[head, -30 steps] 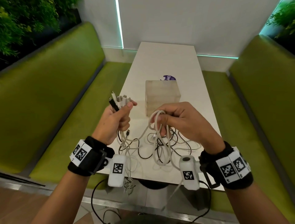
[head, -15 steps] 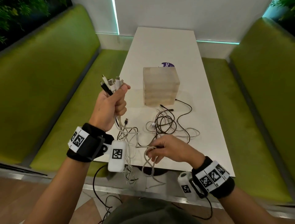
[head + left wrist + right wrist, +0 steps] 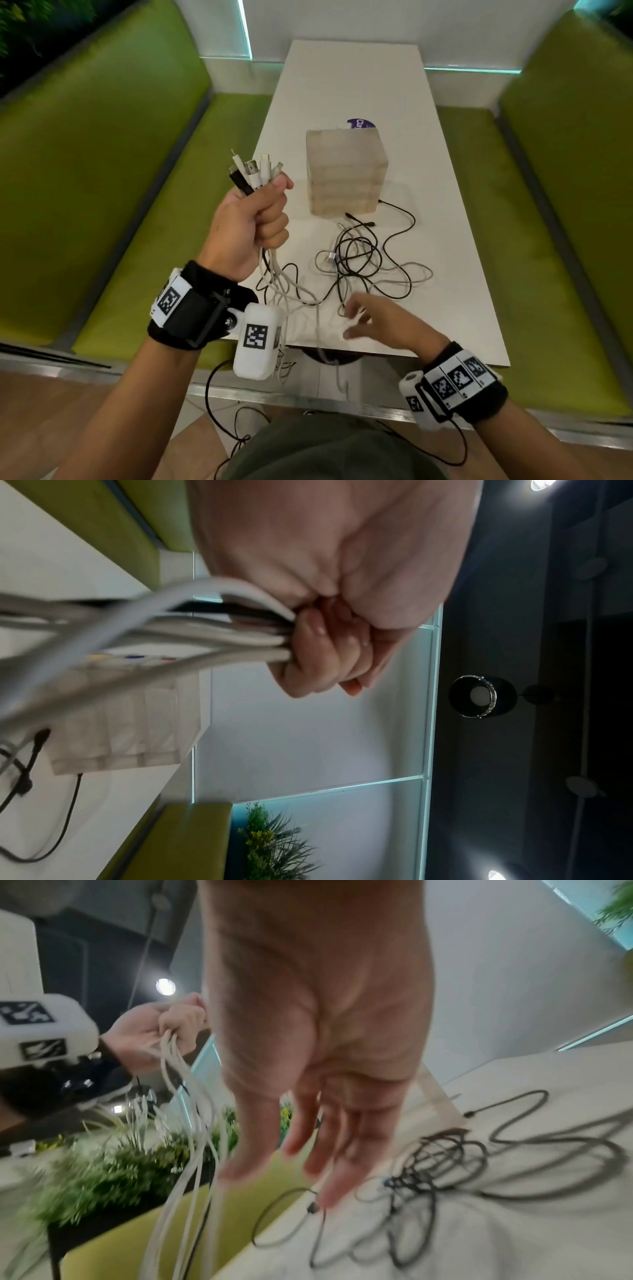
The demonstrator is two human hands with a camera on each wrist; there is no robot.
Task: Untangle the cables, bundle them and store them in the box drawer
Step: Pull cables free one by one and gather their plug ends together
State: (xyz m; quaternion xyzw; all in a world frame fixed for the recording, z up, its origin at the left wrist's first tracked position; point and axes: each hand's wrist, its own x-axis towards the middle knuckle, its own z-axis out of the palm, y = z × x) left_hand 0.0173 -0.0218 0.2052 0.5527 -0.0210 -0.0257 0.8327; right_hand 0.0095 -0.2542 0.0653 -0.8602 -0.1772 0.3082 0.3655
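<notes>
Low in the frame, right hand [image 3: 380,323] open, fingers loose and spread, holding nothing, just over the loose cables [image 3: 371,263] on the tabletop [image 3: 462,240]. Best to pull one cord at a time, slowly, no yanking on knots. Left of middle, left hand [image 3: 253,219] closed tight round a bunch of plug ends [image 3: 255,169], cords hanging down. Farther back, middle of frame, box drawer [image 3: 346,171], closed.

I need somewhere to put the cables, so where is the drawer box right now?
In the head view, the box stands mid-table, just beyond the loose cables and right of the raised left hand.
</notes>
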